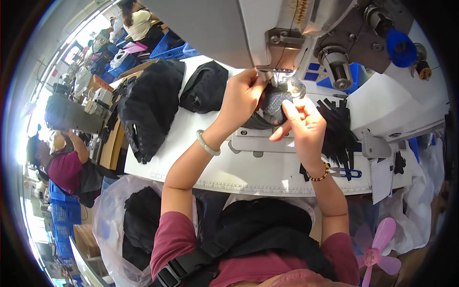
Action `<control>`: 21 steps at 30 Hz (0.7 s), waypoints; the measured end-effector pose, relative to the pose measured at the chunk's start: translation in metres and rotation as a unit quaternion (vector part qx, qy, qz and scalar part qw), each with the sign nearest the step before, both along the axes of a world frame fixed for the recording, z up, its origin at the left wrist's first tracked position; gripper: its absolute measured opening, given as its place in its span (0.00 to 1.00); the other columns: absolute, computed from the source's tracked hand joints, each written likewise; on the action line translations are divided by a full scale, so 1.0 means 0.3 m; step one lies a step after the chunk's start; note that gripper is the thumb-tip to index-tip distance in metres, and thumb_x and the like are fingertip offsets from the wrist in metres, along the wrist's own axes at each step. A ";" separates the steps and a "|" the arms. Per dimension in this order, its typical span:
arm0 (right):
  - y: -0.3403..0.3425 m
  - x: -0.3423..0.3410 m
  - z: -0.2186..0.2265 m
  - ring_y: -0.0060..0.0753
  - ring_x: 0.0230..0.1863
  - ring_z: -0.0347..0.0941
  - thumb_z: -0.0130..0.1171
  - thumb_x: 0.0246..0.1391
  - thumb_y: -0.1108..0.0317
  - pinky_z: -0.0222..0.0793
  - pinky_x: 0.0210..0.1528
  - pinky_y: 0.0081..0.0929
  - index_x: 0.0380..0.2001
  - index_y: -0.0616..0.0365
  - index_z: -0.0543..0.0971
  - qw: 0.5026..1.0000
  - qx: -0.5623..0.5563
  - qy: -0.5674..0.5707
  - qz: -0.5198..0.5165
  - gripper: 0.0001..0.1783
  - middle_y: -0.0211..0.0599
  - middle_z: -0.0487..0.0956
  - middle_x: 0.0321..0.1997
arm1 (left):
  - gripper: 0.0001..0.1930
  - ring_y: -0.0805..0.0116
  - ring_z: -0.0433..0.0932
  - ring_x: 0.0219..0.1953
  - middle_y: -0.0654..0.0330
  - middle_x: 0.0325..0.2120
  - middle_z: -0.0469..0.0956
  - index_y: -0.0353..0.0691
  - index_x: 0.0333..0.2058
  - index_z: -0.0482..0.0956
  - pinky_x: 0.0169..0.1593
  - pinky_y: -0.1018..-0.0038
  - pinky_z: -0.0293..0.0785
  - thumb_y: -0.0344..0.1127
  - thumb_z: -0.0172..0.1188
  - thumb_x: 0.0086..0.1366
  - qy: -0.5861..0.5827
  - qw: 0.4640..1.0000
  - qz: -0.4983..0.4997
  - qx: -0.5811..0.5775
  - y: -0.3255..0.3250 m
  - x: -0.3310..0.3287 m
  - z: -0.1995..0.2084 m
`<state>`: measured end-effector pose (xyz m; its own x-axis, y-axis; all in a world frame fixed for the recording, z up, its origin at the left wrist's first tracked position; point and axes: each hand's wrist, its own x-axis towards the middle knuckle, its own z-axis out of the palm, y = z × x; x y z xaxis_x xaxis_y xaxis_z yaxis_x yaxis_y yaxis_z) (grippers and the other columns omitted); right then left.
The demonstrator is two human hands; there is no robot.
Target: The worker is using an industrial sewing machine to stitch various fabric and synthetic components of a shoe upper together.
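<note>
A dark grey, curved piece of textured fabric [274,106] lies under the needle end of a white sewing machine [215,31], over the pale metal plate [267,143] set on a white tabletop [158,160]. With that piece as the centre of the clock and twelve pointing away from the person, the left hand [243,95] is at 10 o'clock, its bent fingers grasping the edge close to the needle. The right hand [306,125] is at 4 o'clock, a fingertip resting on the surface and the other fingers curled; whether its thumb closes on the edge cannot be told. A pale green bangle [208,143] circles the left wrist, a dark beaded bracelet [319,173] the right.

At 9 o'clock sits a tall heap of black cloth [153,103], and between it and the left hand, a smaller bundle of black fabric [205,88]. Narrow black fabric strips [337,126] spread between 3 and 4 o'clock, just beside the right hand; blue-handled thread snips [351,173] lie between 4 and 5. A printed ruler scale [248,188] follows the near edge at 6 o'clock.

Past the tabletop, a translucent plastic bag [109,225] holding black cloth stands at 8 o'clock, and a pink-bladed fan [372,257] at 5.
</note>
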<state>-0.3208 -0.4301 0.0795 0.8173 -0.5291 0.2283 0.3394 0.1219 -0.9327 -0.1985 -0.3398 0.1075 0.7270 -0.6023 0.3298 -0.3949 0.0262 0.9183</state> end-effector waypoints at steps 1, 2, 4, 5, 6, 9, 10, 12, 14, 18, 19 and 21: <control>-0.002 -0.002 -0.006 0.26 0.15 0.75 0.50 0.58 0.72 0.69 0.24 0.15 0.29 0.65 0.70 1.000 -0.003 -0.005 0.020 0.07 0.39 0.77 0.17 | 0.11 0.80 0.65 0.14 0.63 0.12 0.69 0.31 0.23 0.69 0.17 0.79 0.60 0.28 0.49 0.64 0.011 1.000 -0.001 -0.003 0.009 0.001 -0.001; -0.004 0.001 -0.013 0.26 0.15 0.75 0.50 0.58 0.72 0.69 0.24 0.15 0.29 0.65 0.70 1.000 -0.004 -0.006 0.017 0.07 0.39 0.77 0.17 | 0.11 0.80 0.65 0.14 0.63 0.12 0.69 0.31 0.23 0.69 0.17 0.79 0.60 0.28 0.49 0.64 0.010 1.000 -0.004 -0.003 0.014 0.002 -0.002; -0.008 0.006 -0.025 0.28 0.16 0.75 0.52 0.57 0.72 0.69 0.18 0.16 0.31 0.68 0.69 0.999 -0.021 -0.028 0.028 0.07 0.40 0.76 0.18 | 0.11 0.80 0.65 0.13 0.63 0.13 0.70 0.30 0.23 0.70 0.17 0.79 0.60 0.29 0.49 0.64 0.007 1.000 -0.017 -0.014 0.017 0.006 -0.005; -0.008 0.005 -0.023 0.28 0.16 0.76 0.52 0.57 0.73 0.69 0.19 0.16 0.31 0.68 0.70 0.999 -0.018 -0.030 0.028 0.07 0.39 0.76 0.17 | 0.12 0.80 0.64 0.13 0.63 0.12 0.69 0.30 0.23 0.70 0.17 0.79 0.60 0.30 0.50 0.64 0.019 1.000 -0.017 -0.011 0.016 0.008 -0.005; -0.008 0.003 -0.024 0.28 0.16 0.76 0.52 0.57 0.73 0.69 0.19 0.16 0.31 0.68 0.70 0.999 -0.019 -0.030 0.026 0.07 0.39 0.76 0.17 | 0.12 0.80 0.64 0.13 0.63 0.12 0.69 0.30 0.23 0.70 0.17 0.79 0.60 0.30 0.50 0.64 0.019 1.000 -0.019 -0.012 0.016 0.010 -0.006; -0.006 0.003 -0.023 0.27 0.16 0.76 0.52 0.57 0.74 0.69 0.19 0.16 0.30 0.67 0.70 0.999 -0.015 -0.038 0.027 0.06 0.39 0.76 0.18 | 0.14 0.79 0.64 0.13 0.63 0.10 0.68 0.30 0.21 0.70 0.17 0.78 0.59 0.30 0.49 0.65 0.003 1.000 -0.022 0.019 0.021 0.022 -0.007; -0.007 0.004 -0.027 0.27 0.16 0.76 0.52 0.57 0.74 0.69 0.19 0.16 0.30 0.67 0.69 0.999 -0.011 -0.044 0.031 0.06 0.39 0.76 0.19 | 0.14 0.79 0.64 0.13 0.63 0.10 0.68 0.30 0.21 0.70 0.17 0.78 0.59 0.30 0.49 0.65 0.002 0.999 -0.026 0.018 0.021 0.023 -0.007; -0.008 0.006 -0.037 0.27 0.17 0.76 0.52 0.57 0.75 0.68 0.18 0.15 0.30 0.67 0.69 0.998 -0.002 -0.054 0.039 0.05 0.38 0.76 0.20 | 0.14 0.79 0.64 0.13 0.63 0.10 0.68 0.30 0.21 0.70 0.17 0.78 0.59 0.31 0.49 0.65 0.005 0.999 -0.036 0.020 0.021 0.022 -0.008; -0.004 0.010 -0.043 0.27 0.17 0.76 0.52 0.57 0.75 0.68 0.18 0.15 0.31 0.67 0.69 0.998 0.001 -0.056 0.037 0.05 0.36 0.75 0.21 | 0.14 0.80 0.64 0.13 0.64 0.10 0.68 0.29 0.21 0.71 0.17 0.79 0.59 0.31 0.49 0.65 0.011 0.999 -0.040 0.012 0.019 0.022 -0.007; 0.007 0.010 -0.047 0.26 0.16 0.76 0.52 0.57 0.75 0.68 0.18 0.15 0.31 0.67 0.70 0.998 0.008 -0.061 0.031 0.05 0.35 0.74 0.20 | 0.14 0.81 0.64 0.13 0.66 0.11 0.67 0.29 0.22 0.71 0.17 0.80 0.58 0.31 0.49 0.65 0.029 0.999 -0.046 0.003 0.025 0.035 -0.027; 0.007 0.012 -0.047 0.26 0.16 0.75 0.52 0.57 0.75 0.68 0.18 0.15 0.31 0.67 0.70 0.997 0.011 -0.068 0.031 0.05 0.35 0.74 0.20 | 0.14 0.82 0.64 0.13 0.66 0.11 0.67 0.29 0.22 0.72 0.17 0.80 0.58 0.31 0.49 0.65 0.024 0.999 -0.046 0.007 0.025 0.039 -0.028; 0.008 0.011 -0.045 0.26 0.16 0.75 0.52 0.57 0.75 0.67 0.17 0.15 0.31 0.68 0.70 0.997 0.009 -0.063 0.034 0.05 0.35 0.74 0.20 | 0.14 0.82 0.63 0.13 0.67 0.11 0.68 0.29 0.22 0.72 0.17 0.80 0.58 0.31 0.49 0.65 0.018 0.999 -0.045 -0.001 0.021 0.036 -0.018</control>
